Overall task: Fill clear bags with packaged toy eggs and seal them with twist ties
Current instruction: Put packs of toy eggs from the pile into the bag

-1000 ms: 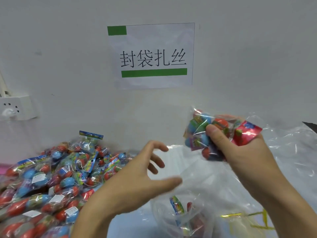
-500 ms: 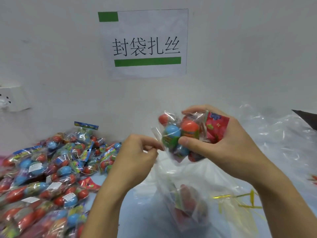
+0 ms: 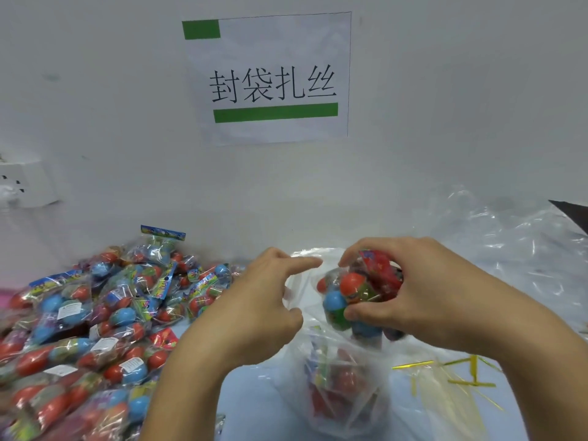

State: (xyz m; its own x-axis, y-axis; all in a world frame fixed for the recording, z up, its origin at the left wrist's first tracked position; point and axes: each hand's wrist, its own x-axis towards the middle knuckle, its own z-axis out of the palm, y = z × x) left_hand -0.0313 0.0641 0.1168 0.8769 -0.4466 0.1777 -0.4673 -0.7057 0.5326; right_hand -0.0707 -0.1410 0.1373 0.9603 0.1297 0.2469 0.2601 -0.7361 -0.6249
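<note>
My right hand (image 3: 423, 297) grips a pack of toy eggs (image 3: 353, 297), red, blue and green in a clear wrap with a red header card. It holds the pack just above the mouth of a clear bag (image 3: 346, 399) that stands in front of me with several packs inside. My left hand (image 3: 254, 307) holds the bag's left rim, index finger stretched toward the pack and thumb against the plastic. Gold twist ties (image 3: 467, 377) lie to the right of the bag.
A big pile of egg packs (image 3: 95, 319) covers the table on the left. Loose clear bags (image 3: 515, 249) lie at the back right, with a dark object (image 3: 572, 211) at the right edge. The wall, with a paper sign (image 3: 270, 78) and a socket (image 3: 25, 183), is close behind.
My right hand brought the pack down and left, to the bag's mouth. My left hand went from open to gripping the bag's rim, then stretched out its index finger.
</note>
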